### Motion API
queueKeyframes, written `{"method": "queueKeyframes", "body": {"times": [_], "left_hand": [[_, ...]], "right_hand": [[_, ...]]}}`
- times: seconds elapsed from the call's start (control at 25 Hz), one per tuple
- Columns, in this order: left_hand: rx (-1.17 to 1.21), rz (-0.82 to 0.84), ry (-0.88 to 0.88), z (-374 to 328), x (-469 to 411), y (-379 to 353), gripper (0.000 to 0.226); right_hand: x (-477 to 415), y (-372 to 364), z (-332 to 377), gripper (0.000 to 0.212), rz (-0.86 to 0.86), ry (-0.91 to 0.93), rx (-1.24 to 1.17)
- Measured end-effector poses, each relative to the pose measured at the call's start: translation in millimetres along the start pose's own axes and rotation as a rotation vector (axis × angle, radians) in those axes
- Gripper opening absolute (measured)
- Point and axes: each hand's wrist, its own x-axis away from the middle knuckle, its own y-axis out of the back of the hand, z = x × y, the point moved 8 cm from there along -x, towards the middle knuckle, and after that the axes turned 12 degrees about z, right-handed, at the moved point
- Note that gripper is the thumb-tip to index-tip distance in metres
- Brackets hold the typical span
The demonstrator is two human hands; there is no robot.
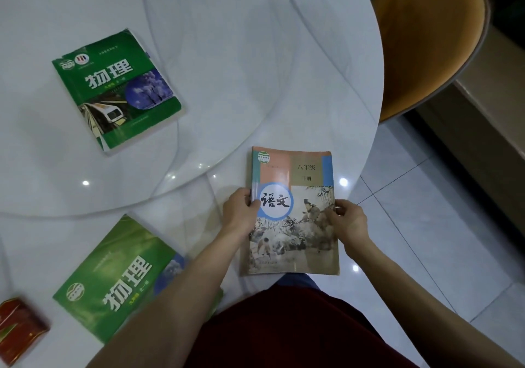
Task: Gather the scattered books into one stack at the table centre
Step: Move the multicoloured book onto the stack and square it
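Across nearly the whole view spreads a round white counter with a raised glass turntable over its middle. Off its edge at two o'clock stands an orange chair on a pale tiled floor. Near the counter's edge at five o'clock lies a tan book with a painted scene on its cover, its lower end reaching past the rim. Both hands grip it: the left hand has its fingers clamped on the left edge with the thumb on the cover, and the right hand has its fingers closed over the right edge. At seven o'clock a light green book lies flat, partly under the left forearm. On the turntable at ten o'clock rests a dark green book, well apart from the other two. At the far eight o'clock edge sits a small red packet.
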Motion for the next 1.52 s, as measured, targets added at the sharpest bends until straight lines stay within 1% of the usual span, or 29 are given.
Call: {"method": "queueKeyframes", "body": {"times": [0.12, 0.28, 0.48, 0.64, 0.72, 0.8, 0.88, 0.96, 1.12, 1.32, 1.52], "left_hand": [[0.077, 0.021, -0.082, -6.9, 6.9, 5.4, 0.021], [0.137, 0.002, -0.171, -20.3, 16.0, 29.1, 0.018], [0.278, -0.113, -0.302, -50.3, 35.6, 84.2, 0.017], [0.349, -0.224, -0.326, -60.3, 44.9, 137.2, 0.018], [0.381, -0.284, -0.323, -61.2, 46.3, 165.5, 0.019], [0.413, -0.340, -0.323, -61.5, 46.4, 192.6, 0.016], [0.442, -0.403, -0.328, -59.2, 47.3, 221.4, 0.018], [0.465, -0.464, -0.318, -53.8, 45.1, 249.1, 0.023], [0.492, -0.573, -0.258, -35.6, 25.2, 300.8, 0.019], [0.462, -0.643, -0.154, -17.7, -13.2, 341.1, 0.024], [0.427, -0.658, -0.072, -9.6, -44.2, 360.5, 0.029]], "right_hand": [[9.9, 5.0, 14.4, 0.023, 0.057, 0.044, -0.031], [24.5, 11.7, 45.5, 0.017, 0.098, 0.166, -0.074], [34.4, 2.5, 115.8, 0.010, 0.197, 0.351, -0.122], [32.0, -23.7, 178.5, 0.019, 0.278, 0.453, -0.083], [28.9, -42.0, 212.1, 0.019, 0.313, 0.502, -0.066], [25.0, -61.3, 244.7, 0.015, 0.332, 0.551, -0.045], [19.2, -86.6, 275.5, 0.009, 0.363, 0.587, -0.012], [12.6, -113.8, 303.7, 0.012, 0.393, 0.611, 0.028], [-5.8, -171.9, 353.8, 0.012, 0.448, 0.631, 0.100], [-37.2, -225.8, 389.9, 0.016, 0.447, 0.622, 0.178], [-69.0, -262.4, 401.6, 0.019, 0.400, 0.613, 0.266]]}}
